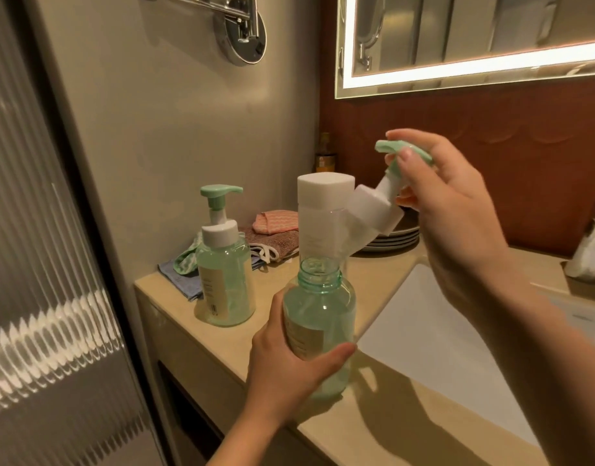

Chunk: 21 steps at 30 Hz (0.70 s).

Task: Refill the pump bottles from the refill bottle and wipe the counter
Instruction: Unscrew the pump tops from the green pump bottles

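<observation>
left hand (289, 371) wraps the uncapped green-tinted clear plastic bottle (318, 327) low on its body. right hand (457, 210) pinches the mint-and-white pump head (387, 196), lifted clear. looks light and slick, so grip mid-body.

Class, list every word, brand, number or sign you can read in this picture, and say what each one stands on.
No text here can be read.
Standing pump bottle: cream label with a barcode, print too small.
Open bottle: cream label, print blurred.
Refill bottle: faint print on its side, too faint to read.
Dark bottle at the back: orange label, blurred.
</observation>
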Tool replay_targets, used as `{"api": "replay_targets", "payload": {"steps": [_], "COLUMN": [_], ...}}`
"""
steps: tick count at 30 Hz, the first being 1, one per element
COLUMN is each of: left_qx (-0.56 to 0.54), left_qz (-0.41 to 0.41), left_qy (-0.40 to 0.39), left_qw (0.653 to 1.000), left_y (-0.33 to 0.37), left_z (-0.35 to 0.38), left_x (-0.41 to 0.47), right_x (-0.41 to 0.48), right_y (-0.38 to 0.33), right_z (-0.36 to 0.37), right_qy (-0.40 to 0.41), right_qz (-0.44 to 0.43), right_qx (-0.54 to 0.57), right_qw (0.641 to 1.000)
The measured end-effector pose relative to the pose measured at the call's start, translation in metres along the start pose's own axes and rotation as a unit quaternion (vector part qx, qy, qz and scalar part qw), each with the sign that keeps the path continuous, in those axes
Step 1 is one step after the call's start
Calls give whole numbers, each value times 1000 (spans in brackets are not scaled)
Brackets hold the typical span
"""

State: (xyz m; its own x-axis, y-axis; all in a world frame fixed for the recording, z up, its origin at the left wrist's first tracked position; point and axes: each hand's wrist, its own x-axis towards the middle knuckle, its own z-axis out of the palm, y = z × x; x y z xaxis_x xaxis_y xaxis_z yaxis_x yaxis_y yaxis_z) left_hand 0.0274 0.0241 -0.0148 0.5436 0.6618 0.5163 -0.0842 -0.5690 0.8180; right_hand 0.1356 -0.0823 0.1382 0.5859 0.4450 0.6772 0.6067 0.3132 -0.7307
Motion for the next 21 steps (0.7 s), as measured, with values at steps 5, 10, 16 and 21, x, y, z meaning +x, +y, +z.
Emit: {"api": "replay_targets", "payload": {"steps": [5, 10, 16, 21], "left_qx": [4, 2, 9, 11], "left_qz": [-14, -28, -37, -44], "left_qy": [5, 0, 0, 0], "left_qw": [1000, 1000, 999, 999], "left_y": [0, 1, 3, 3], "left_z": [0, 0, 1, 1], "left_x": [0, 0, 0, 0], "right_x": [12, 19, 26, 29], "right_y": [8, 17, 30, 39], "right_z": [-18, -34, -52, -57], "right_qy": [79, 159, 274, 364], "right_qz": [101, 195, 263, 296], "right_qx": [69, 182, 326, 412], "right_qw": [989, 950, 866, 781]}}
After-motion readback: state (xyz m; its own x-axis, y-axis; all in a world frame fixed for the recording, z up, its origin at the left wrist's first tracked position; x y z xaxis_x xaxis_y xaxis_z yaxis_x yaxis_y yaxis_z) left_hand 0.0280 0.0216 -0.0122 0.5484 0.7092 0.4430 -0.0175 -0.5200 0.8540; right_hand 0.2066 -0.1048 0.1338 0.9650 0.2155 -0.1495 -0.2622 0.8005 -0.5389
